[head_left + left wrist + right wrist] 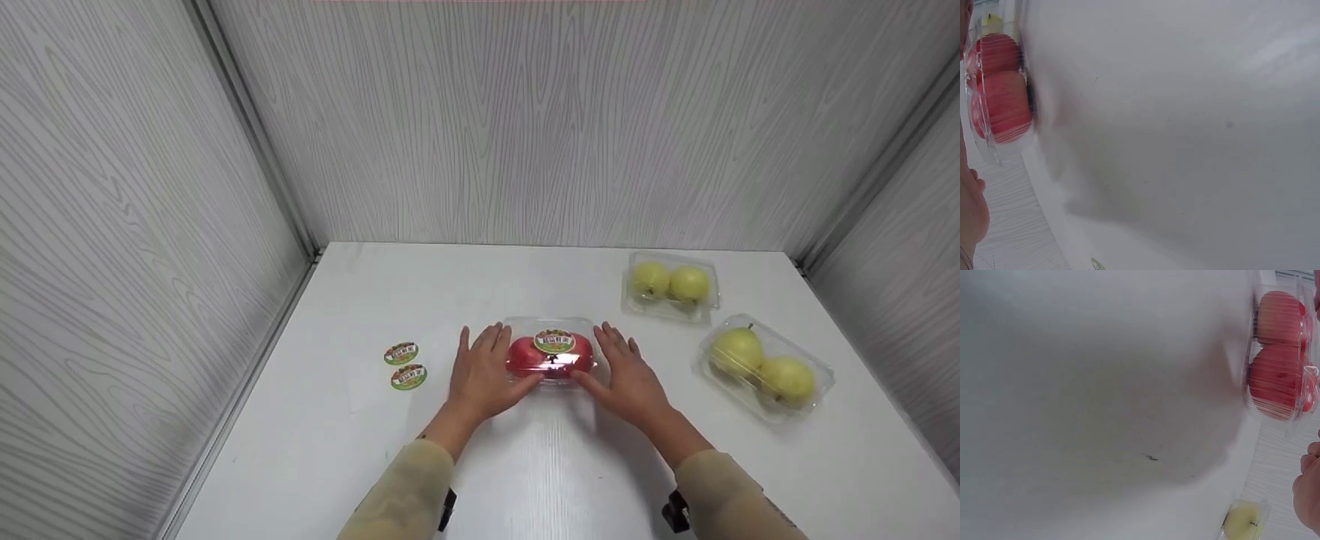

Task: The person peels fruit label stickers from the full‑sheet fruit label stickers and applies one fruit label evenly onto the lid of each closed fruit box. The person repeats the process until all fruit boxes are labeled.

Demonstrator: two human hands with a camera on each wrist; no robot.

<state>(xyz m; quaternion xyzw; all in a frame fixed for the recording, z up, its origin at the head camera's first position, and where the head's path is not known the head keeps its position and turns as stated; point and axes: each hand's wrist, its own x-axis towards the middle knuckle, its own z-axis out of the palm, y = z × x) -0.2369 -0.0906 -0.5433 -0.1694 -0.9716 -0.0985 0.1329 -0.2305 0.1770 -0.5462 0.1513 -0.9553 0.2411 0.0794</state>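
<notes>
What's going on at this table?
A person's left hand and right hand are at either side of a clear box of red fruit, with an oval sticker on its top. Two loose stickers lie left of the hands. Two boxes of pears sit to the right, no stickers visible on them.

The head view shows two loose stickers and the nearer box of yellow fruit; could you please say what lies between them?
In the head view, the left hand, the clear box of red fruit and the right hand lie between them.
</notes>
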